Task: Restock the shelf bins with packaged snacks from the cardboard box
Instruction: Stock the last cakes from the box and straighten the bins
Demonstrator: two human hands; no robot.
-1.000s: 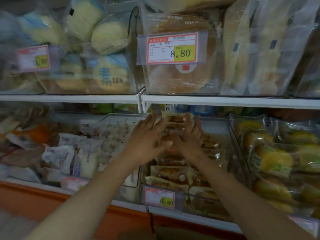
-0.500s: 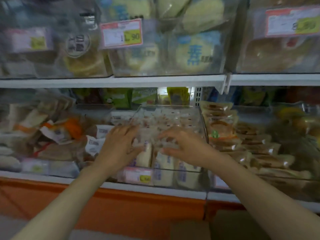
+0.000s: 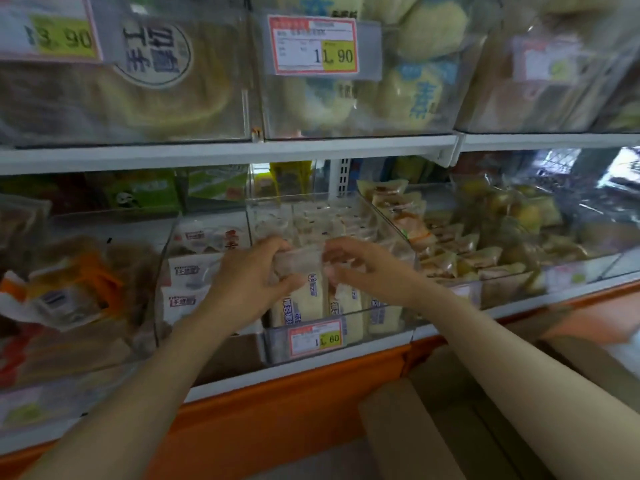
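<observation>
Left hand [image 3: 249,282]: fingers curled round the left end of a clear-wrapped snack packet [image 3: 299,263]; this grip is closed on it.
Right hand [image 3: 363,268]: thumb and fingers seem to pinch the packet's right end, though the wrapper is blurred there, so I say that with some doubt.
Snack packet: held level between both hands, over the front of the middle clear bin [image 3: 277,344] on the lower shelf, just above the cream packets [image 3: 311,303] standing upright inside.
Cardboard box [image 3: 394,424]: low on the right, below the shelf edge and beside my right forearm (I cannot see what is in it).
Step, as I judge it: settling this packet into the bin's front rows.
Risk, slip: the film looks slick; if either grip loosens early, one end drops and the packet lands crooked.
Risk, crowding: the front looks packed; pressing down could topple or squash the upright packets.
Risk, spill: a packet left proud of the front wall, above the price tag [image 3: 315,336], could slide off the shelf.
</observation>
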